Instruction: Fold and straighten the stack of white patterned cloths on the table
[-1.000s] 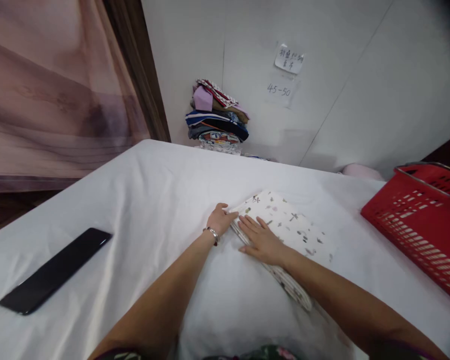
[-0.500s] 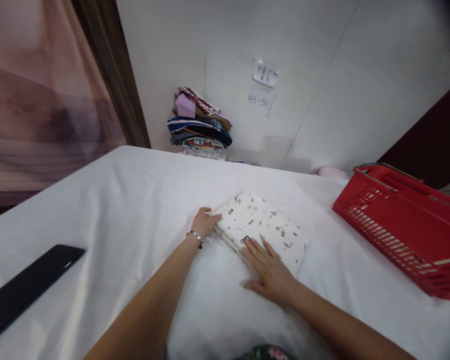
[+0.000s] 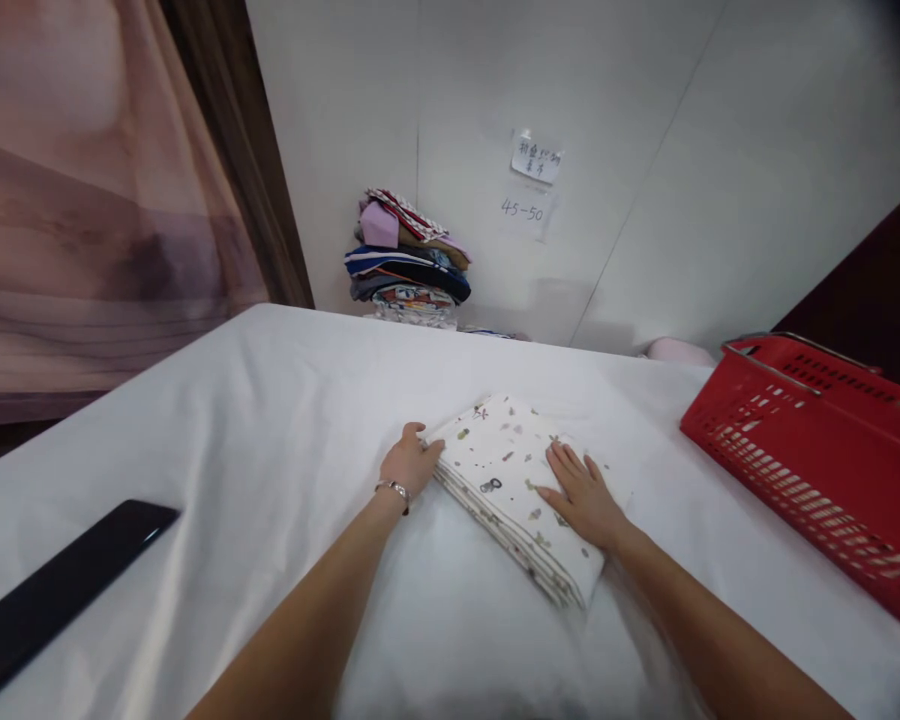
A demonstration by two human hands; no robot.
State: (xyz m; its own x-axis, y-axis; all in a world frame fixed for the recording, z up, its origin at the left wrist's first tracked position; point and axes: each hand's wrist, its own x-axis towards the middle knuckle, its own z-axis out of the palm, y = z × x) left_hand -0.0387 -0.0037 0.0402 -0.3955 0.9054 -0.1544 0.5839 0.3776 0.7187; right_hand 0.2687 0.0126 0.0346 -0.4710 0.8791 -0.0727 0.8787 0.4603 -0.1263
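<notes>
One folded white cloth (image 3: pixel 491 450) with small printed motifs lies on the white-covered tabletop (image 3: pixel 307 390), under the flat, slightly spread fingers of the right hand (image 3: pixel 586 503). The left hand (image 3: pixel 411 465) touches its left corner; whether its fingers clamp it is unclear. One red plastic basket (image 3: pixel 810 450) sits at right.

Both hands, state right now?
Left hand: at the left corner of the folded cloth, thumb on it; cannot tell if closed.
Right hand: open, laid flat on top of the folded cloth, not gripping.
</notes>
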